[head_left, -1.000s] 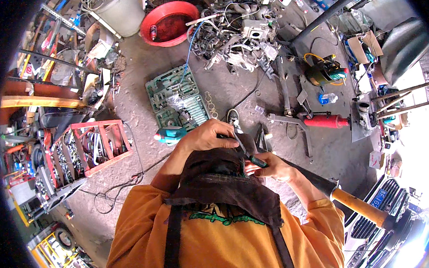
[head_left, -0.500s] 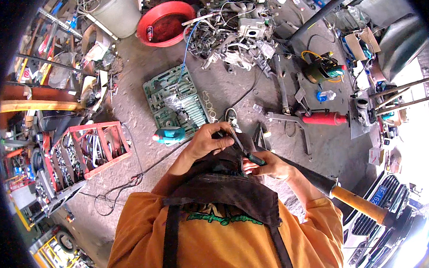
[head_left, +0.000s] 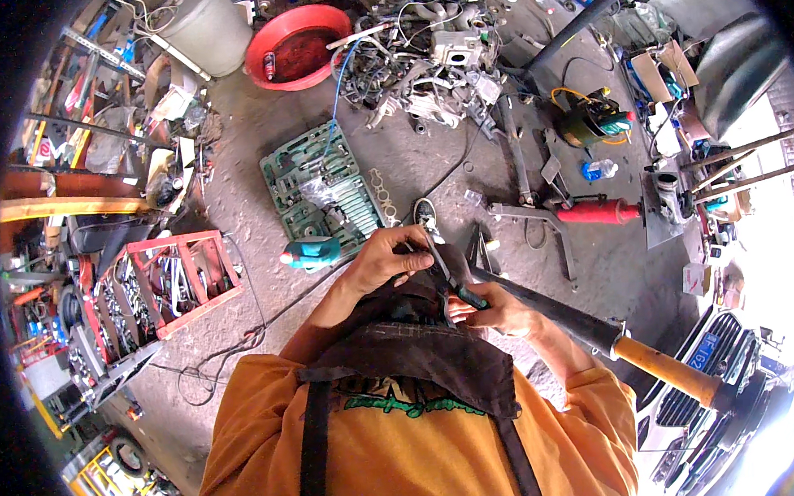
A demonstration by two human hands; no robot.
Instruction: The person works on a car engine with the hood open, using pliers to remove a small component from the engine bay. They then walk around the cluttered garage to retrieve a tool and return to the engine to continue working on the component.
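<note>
In front of my dark apron (head_left: 394,365), my left hand (head_left: 384,262) has its fingers closed near the upper end of a slim metal tool (head_left: 448,272) with a dark green handle. Lower and to the right, my right hand (head_left: 501,310) is closed around that handle. The exact shape of the tool's tip is hidden by the left fingers. My shoe (head_left: 424,212) shows just above the hands.
Around me are a green socket case (head_left: 313,185), a cordless power tool (head_left: 309,252), a red toolbox (head_left: 161,287), a red basin (head_left: 296,38), heaped metal parts (head_left: 428,76), a red jack (head_left: 593,213), a long pole (head_left: 645,356) and a car front (head_left: 691,385).
My hands keep their grip on the tool, with only slight movement of the handle and fingers. The surroundings have shifted a little in the picture as my head moved.
</note>
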